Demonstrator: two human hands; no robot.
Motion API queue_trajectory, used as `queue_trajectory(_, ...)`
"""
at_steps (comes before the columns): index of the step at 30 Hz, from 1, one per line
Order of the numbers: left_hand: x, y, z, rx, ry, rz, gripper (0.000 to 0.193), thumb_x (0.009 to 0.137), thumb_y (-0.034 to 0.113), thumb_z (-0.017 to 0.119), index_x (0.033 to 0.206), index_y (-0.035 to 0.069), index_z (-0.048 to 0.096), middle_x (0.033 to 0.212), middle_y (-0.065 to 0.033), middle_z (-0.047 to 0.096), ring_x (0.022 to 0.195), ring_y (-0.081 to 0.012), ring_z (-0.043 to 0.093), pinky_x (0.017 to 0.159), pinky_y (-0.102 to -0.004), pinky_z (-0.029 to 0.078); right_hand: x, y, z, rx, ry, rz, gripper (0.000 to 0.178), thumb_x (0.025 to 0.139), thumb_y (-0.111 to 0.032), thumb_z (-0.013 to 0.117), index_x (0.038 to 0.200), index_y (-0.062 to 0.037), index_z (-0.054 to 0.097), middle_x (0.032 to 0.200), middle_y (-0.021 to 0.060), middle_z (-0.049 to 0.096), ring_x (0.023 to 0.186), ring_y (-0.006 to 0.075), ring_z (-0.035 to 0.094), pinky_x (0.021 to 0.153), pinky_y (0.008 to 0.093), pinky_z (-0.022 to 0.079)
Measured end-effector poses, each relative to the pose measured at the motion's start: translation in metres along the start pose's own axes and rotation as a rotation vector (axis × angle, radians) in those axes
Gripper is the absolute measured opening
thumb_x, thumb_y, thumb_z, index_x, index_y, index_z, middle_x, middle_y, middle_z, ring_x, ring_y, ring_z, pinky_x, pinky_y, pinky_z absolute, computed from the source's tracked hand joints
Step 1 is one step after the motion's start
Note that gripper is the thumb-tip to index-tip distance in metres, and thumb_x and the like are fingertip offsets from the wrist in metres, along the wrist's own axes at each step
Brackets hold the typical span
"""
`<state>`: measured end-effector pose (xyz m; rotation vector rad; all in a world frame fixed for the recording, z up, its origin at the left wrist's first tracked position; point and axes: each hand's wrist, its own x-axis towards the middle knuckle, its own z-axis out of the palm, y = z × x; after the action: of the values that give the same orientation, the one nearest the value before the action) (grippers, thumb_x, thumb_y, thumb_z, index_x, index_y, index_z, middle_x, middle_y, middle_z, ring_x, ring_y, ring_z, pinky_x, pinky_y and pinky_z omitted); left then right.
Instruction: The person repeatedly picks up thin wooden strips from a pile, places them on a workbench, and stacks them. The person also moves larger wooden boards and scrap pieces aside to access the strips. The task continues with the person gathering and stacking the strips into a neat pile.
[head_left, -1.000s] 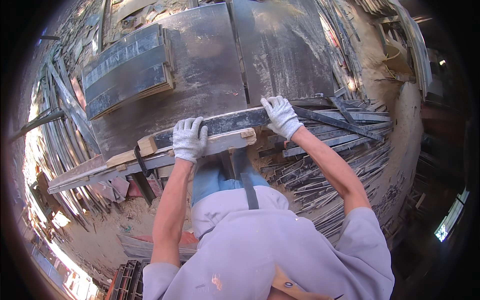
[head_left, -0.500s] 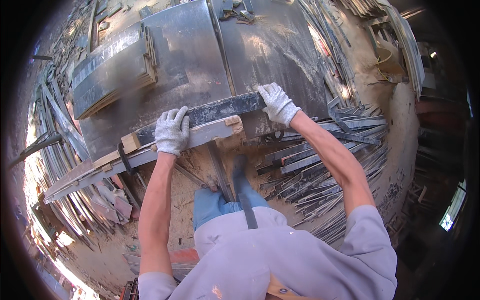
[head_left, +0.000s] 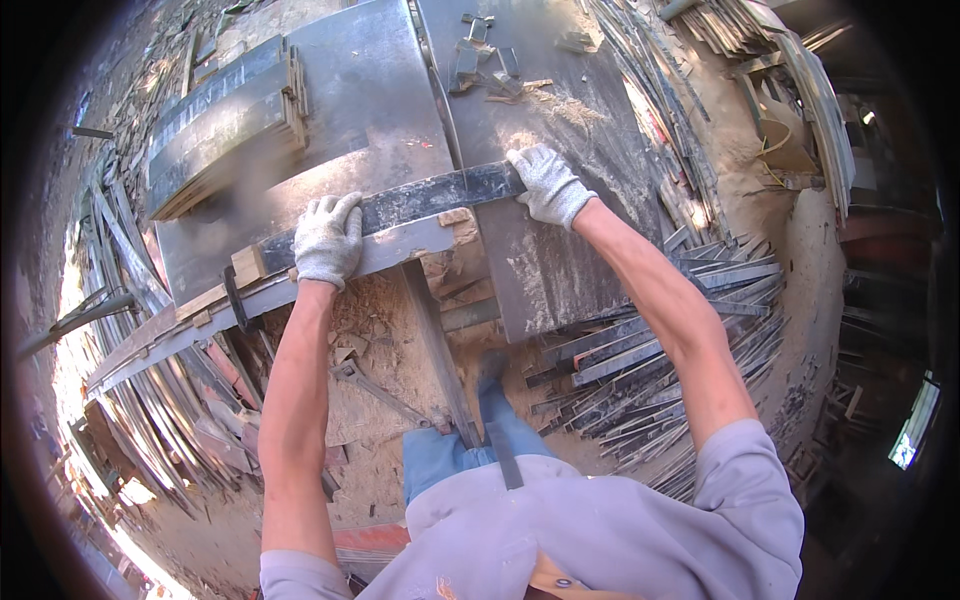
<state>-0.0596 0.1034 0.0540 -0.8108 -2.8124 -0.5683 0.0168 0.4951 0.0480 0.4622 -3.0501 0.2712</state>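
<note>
A long dark-faced strip of board (head_left: 415, 204) lies along a grey rail (head_left: 400, 246) that crosses the metal worktop. My left hand (head_left: 328, 240), in a pale knitted glove, is closed over the strip and the rail near the strip's left end. Gloved the same way, my right hand (head_left: 548, 187) grips the strip's right end, beyond the end of the rail. A small wooden block (head_left: 248, 265) sits at the strip's left end, with a dark clamp (head_left: 235, 298) on the rail beside it. The undersides of both hands are hidden.
A stack of boards (head_left: 225, 135) rests on the left metal panel. Small offcuts (head_left: 480, 60) and sawdust lie on the right panel (head_left: 540, 260). Long dark strips (head_left: 640, 350) are heaped on the floor to the right, more strips (head_left: 150, 400) to the left.
Both hands, the strip and the rail have moved slightly away and left, the board stack with them. More of the right panel's near part now shows. My grip looks the same.
</note>
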Motion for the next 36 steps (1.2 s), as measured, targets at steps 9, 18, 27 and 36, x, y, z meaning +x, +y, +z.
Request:
queue_trajectory(9, 0.009, -0.010, 0.001, 0.024, -0.046, -0.082, 0.028, 0.102, 0.032, 0.064, 0.122, 0.017, 0.076, 0.120, -0.0140, 0.071, 0.118, -0.0376, 0.064, 0.101, -0.0493, 0.052, -0.038, -0.032, -0.035, 0.408, -0.064, 0.648, 0.082, 0.084, -0.040, 0.086, 0.146, 0.0032, 0.054, 0.115, 0.0228, 0.070, 0.110, 0.0414, 0.067, 0.099, 0.0492, 0.053)
queue_trajectory(18, 0.012, 0.009, 0.002, 0.043, -0.092, -0.007, 0.037, 0.099, 0.039, 0.069, 0.127, 0.017, 0.073, 0.117, -0.0138, 0.068, 0.113, -0.0358, 0.062, 0.100, -0.0496, 0.050, -0.160, -0.082, -0.127, 2.182, 0.180, 1.047, 0.048, 0.101, -0.052, 0.068, 0.105, -0.0039, 0.070, 0.092, 0.0164, 0.076, 0.079, 0.0272, 0.075, 0.068, 0.0392, 0.061)
queue_trajectory(27, 0.048, 0.005, -0.041, -0.051, -0.525, -0.067, 0.039, 0.082, 0.035, 0.083, 0.110, 0.010, 0.071, 0.115, -0.0166, 0.062, 0.112, -0.0385, 0.057, 0.095, -0.0511, 0.048, -0.100, -0.096, -0.174, 2.244, 0.207, 1.039, 0.043, 0.104, -0.040, 0.062, 0.130, -0.0055, 0.065, 0.110, 0.0216, 0.076, 0.093, 0.0318, 0.077, 0.081, 0.0437, 0.064)
queue_trajectory(36, 0.119, 0.004, -0.150, -0.268, -0.420, -0.077, 0.038, 0.076, 0.016, 0.091, 0.106, 0.010, 0.069, 0.099, -0.0144, 0.071, 0.095, -0.0378, 0.070, 0.083, -0.0444, 0.056, -0.037, -0.088, -0.176, 2.551, 0.105, 1.078, 0.053, 0.102, -0.047, 0.062, 0.129, -0.0020, 0.068, 0.108, 0.0225, 0.075, 0.086, 0.0317, 0.075, 0.071, 0.0437, 0.062)
